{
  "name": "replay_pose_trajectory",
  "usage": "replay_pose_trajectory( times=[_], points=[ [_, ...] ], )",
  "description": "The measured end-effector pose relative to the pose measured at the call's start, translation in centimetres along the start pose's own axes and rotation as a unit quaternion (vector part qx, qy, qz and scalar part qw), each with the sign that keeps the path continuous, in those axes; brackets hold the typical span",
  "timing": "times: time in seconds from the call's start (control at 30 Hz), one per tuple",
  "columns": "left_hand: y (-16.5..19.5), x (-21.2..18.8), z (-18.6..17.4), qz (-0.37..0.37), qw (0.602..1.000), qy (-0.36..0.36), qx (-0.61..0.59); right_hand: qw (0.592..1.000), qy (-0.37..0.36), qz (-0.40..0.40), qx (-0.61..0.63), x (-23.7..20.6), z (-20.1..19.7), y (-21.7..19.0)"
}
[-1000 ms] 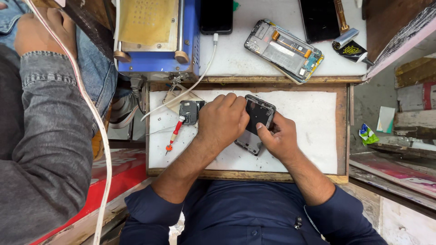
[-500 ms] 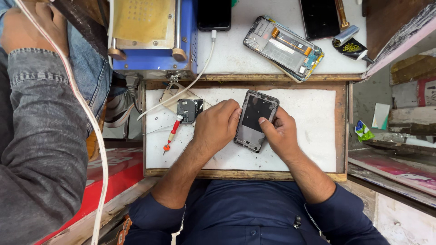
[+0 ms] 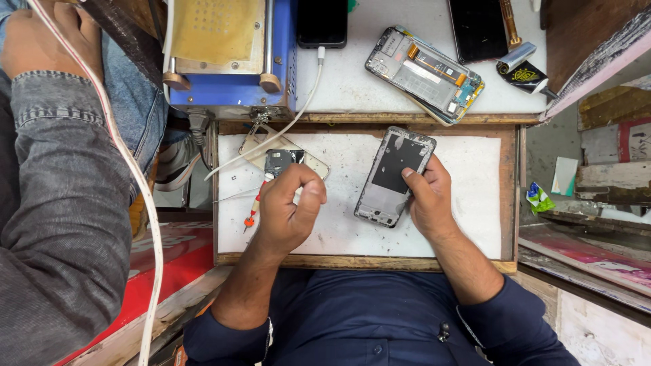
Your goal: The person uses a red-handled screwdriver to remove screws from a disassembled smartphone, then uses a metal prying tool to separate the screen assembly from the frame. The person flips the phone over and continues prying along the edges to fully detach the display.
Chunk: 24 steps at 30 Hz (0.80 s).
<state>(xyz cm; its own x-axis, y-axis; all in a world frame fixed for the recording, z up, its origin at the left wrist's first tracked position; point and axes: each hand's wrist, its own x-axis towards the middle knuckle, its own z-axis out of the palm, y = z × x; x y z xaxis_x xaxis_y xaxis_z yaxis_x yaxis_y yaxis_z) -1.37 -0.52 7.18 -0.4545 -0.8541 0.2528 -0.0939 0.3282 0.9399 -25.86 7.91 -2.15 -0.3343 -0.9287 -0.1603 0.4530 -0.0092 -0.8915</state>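
Left hand [image 3: 288,213] lifted off phone frame [image 3: 395,176].

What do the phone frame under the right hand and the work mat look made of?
Phone frame: likely plastic or painted metal, dull grey rim around a matte black centre panel, no glare; which one I cannot tell. Work mat: looks like a soft white sheet, scuffed and speckled with grime, set in a wooden tray with visible grain. Right hand steadies the frame.

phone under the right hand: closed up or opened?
Opened. The phone frame lies flat on the white mat with its inner frame and a bare dark cavity exposed; the right hand rests on its edge.
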Motion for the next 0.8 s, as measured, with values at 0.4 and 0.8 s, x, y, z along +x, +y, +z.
replay_pose_trajectory(
  times=[0.4,0.8],
  points=[
    [-2.0,1.5,5.9,-0.199,0.962,-0.075,-0.174,0.996,-0.036,0.064,0.041,-0.3,0.0,-0.5],
    [-3.3,1.2,6.7,-0.268,0.909,-0.112,-0.3,0.996,-0.015,0.074,0.053,-0.6,0.1,-0.5]
  ],
)
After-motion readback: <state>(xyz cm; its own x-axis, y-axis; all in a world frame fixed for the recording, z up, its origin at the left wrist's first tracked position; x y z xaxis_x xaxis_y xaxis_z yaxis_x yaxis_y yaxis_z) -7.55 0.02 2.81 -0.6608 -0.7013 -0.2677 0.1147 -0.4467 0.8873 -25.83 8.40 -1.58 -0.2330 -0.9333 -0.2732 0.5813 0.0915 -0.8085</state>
